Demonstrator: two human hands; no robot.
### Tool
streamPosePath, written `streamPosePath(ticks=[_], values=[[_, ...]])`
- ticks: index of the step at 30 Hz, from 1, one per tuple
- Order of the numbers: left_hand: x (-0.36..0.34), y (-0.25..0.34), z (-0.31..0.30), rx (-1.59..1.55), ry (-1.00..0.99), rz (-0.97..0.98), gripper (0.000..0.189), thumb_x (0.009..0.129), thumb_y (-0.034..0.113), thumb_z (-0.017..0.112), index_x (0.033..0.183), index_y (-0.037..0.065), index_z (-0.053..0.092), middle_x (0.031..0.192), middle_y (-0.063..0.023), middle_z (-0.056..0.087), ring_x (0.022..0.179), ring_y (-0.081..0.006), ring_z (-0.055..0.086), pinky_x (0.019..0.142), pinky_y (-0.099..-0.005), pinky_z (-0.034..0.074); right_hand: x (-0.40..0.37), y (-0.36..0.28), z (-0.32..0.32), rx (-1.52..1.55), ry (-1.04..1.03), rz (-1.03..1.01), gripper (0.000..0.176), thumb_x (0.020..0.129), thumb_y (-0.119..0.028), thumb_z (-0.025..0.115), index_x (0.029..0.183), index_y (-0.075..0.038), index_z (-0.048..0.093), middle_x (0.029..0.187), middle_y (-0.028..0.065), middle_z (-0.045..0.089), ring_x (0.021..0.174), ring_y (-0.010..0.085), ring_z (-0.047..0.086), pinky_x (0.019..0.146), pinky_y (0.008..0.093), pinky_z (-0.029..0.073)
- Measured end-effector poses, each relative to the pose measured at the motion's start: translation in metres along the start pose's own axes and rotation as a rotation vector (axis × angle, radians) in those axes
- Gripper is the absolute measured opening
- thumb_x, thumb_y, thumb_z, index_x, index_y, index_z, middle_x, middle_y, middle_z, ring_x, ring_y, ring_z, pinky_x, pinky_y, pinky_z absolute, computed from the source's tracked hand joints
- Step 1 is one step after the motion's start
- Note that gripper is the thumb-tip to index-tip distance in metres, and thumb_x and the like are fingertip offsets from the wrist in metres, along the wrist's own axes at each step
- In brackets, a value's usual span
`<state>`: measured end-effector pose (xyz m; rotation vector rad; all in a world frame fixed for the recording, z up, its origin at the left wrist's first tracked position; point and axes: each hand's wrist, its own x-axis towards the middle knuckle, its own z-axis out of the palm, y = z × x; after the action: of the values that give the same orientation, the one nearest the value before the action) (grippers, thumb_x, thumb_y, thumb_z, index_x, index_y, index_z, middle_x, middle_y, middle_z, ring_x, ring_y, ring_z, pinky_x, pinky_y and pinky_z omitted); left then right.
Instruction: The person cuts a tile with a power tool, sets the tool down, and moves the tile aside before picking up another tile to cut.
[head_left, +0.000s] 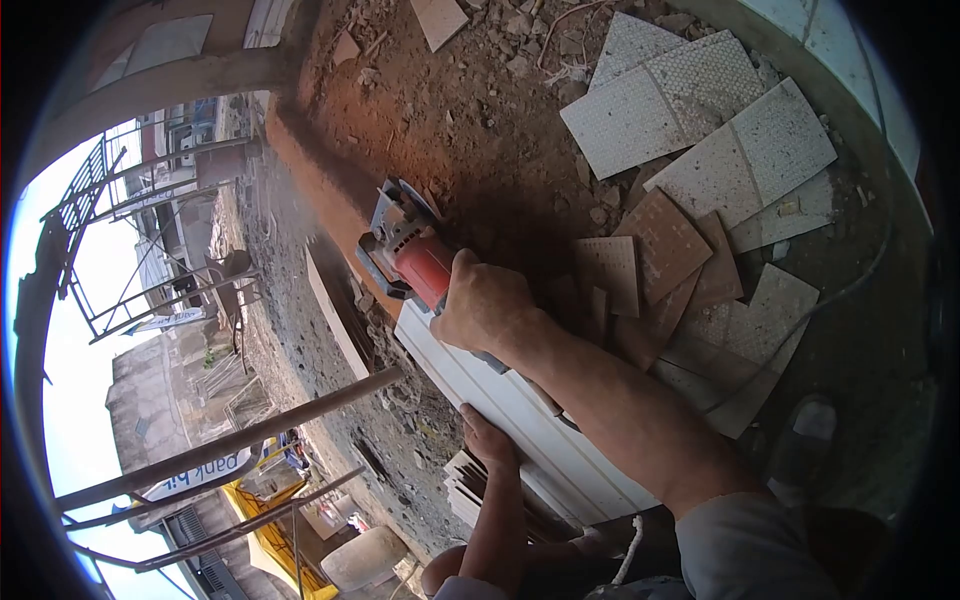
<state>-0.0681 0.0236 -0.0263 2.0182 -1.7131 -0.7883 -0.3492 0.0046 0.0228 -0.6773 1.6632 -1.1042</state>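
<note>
Holding a red power tool (424, 270) w/ the rt hand (488, 308) rn, grip wrapping round the tool's body. Tool's sitting by the upper end of a long white panel (545, 435), next to a reddish dirt ledge (318, 175). L hand (490, 440) is touching the panel's side, tbh can't tell if that grip's pinching it or just resting. Pale patterned tiles (622, 125) & some brown tiles (662, 240) are lying nearby, overlapping a bit.
</note>
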Motion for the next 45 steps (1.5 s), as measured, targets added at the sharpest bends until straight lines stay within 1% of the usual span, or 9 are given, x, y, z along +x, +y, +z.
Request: streamPosePath(ticks=[13,16,18,19,20,23,32,37,45], values=[[0.002,-0.005,0.002,-0.028,0.022,0.03,0.065,0.105,0.048,0.034,0.119,-0.011,0.059,0.11,-0.022,0.067,0.099,-0.0275,0.064,0.086,-0.0356,0.051,-0.002,0.0,-0.005,-0.028,-0.026,0.006,0.059,0.073,-0.027,0.07,0.113,0.009,0.047,0.1,0.0295,0.067,0.095,0.0377,0.07,0.088,0.0406,0.055],[0.003,-0.007,-0.003,-0.062,0.044,-0.03,0.068,0.103,0.051,0.035,0.113,-0.01,0.062,0.106,-0.025,0.067,0.099,-0.0329,0.064,0.088,-0.0391,0.049,-0.005,0.0,-0.008,-0.047,-0.052,0.009,0.061,0.072,-0.028,0.07,0.115,0.009,0.046,0.103,0.0301,0.066,0.097,0.0384,0.069,0.089,0.0415,0.054],[0.001,-0.001,-0.002,0.252,0.112,0.05,0.073,0.101,0.056,0.033,0.11,-0.009,0.064,0.102,-0.029,0.067,0.1,-0.0404,0.063,0.089,-0.044,0.047,-0.003,-0.004,-0.007,-0.06,-0.045,0.017,0.065,0.07,-0.03,0.07,0.117,0.009,0.046,0.106,0.0306,0.065,0.1,0.0395,0.067,0.091,0.0424,0.053],[-0.002,0.003,-0.001,0.305,0.144,-0.007,0.075,0.1,0.059,0.031,0.107,-0.008,0.064,0.103,-0.0324,0.065,0.102,-0.0473,0.06,0.091,-0.0494,0.044,-0.004,-0.008,-0.01,-0.082,-0.058,0.042,0.067,0.069,-0.031,0.07,0.117,0.009,0.047,0.106,0.0305,0.065,0.101,0.0402,0.067,0.092,0.0419,0.053],[0.0,0.004,-0.005,0.269,0.186,-0.004,0.075,0.1,0.059,0.031,0.107,-0.008,0.064,0.103,-0.0324,0.065,0.102,-0.0473,0.06,0.091,-0.0494,0.044,-0.003,-0.012,-0.01,-0.1,-0.067,-0.008,0.067,0.069,-0.031,0.07,0.117,0.009,0.047,0.106,0.0305,0.065,0.101,0.0402,0.067,0.092,0.0419,0.053],[-0.007,0.017,-0.003,0.339,0.124,-0.144,0.076,0.098,0.062,0.032,0.1,-0.007,0.063,0.107,-0.0335,0.063,0.105,-0.0501,0.058,0.093,-0.0529,0.042,-0.004,-0.012,-0.009,-0.146,-0.049,0.046,0.069,0.068,-0.033,0.071,0.118,0.009,0.047,0.107,0.0308,0.065,0.102,0.0403,0.066,0.092,0.0422,0.052],[-0.006,0.016,-0.004,0.333,0.127,-0.127,0.077,0.097,0.063,0.032,0.101,-0.007,0.063,0.107,-0.0331,0.063,0.106,-0.0498,0.058,0.093,-0.0534,0.042,-0.009,-0.015,-0.011,-0.165,-0.052,0.073,0.077,0.067,-0.041,0.076,0.12,0.008,0.047,0.11,0.0294,0.065,0.104,0.04,0.066,0.094,0.0422,0.051],[-0.008,0.015,-0.004,0.324,0.085,-0.147,0.074,0.098,0.061,0.034,0.101,-0.007,0.063,0.106,-0.0324,0.064,0.104,-0.0486,0.059,0.091,-0.0527,0.042,-0.007,-0.01,-0.008,-0.144,-0.062,0.067,0.075,0.068,-0.038,0.074,0.12,0.009,0.046,0.11,0.0304,0.064,0.105,0.0405,0.065,0.094,0.0422,0.051],[0.002,-0.003,-0.002,0.191,0.109,-0.015,0.072,0.1,0.058,0.035,0.103,-0.008,0.064,0.1,-0.029,0.066,0.094,-0.0424,0.063,0.087,-0.0475,0.046,-0.011,-0.001,-0.007,-0.067,-0.061,0.029,0.064,0.07,-0.029,0.07,0.116,0.007,0.044,0.106,0.0305,0.065,0.104,0.0404,0.066,0.094,0.0438,0.051]])
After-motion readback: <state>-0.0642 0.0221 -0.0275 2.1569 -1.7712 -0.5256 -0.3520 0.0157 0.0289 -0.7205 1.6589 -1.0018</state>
